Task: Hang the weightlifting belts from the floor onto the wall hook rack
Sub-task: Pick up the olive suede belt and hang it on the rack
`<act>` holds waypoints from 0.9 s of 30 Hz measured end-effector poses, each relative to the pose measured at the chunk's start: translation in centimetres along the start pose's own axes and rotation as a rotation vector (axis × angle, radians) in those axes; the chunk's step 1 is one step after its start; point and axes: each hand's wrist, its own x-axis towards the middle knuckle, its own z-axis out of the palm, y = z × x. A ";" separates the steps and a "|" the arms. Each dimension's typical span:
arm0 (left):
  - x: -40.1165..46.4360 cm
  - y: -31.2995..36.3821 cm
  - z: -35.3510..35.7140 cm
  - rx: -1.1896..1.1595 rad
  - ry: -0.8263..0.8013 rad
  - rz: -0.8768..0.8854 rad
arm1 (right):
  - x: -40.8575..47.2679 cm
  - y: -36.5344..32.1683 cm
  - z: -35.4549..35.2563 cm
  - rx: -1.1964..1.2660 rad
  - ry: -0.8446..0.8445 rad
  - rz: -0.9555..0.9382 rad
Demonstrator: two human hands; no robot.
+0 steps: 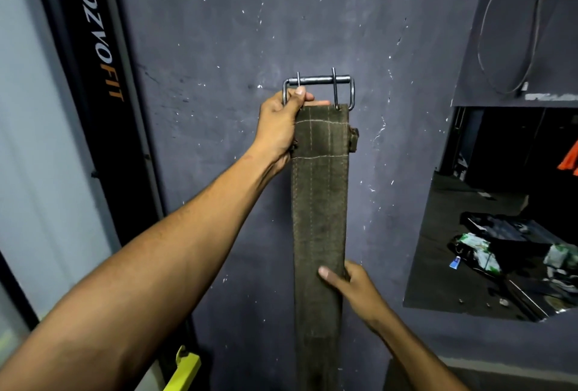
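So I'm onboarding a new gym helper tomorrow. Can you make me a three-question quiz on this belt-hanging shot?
1. True or false: the left hand grips the belt at its top end, by the metal buckle.
2. Where does the right hand hold the belt? A) at the buckle B) lower down, on the strap's right edge C) nowhere
3. Fill in: the belt hangs in front of a dark ____.

Key: 1 true; 2 B; 3 wall.
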 end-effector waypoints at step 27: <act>14.8 6.1 5.2 0.742 -0.086 0.421 | 21.0 -38.3 -7.4 -0.257 0.794 -0.866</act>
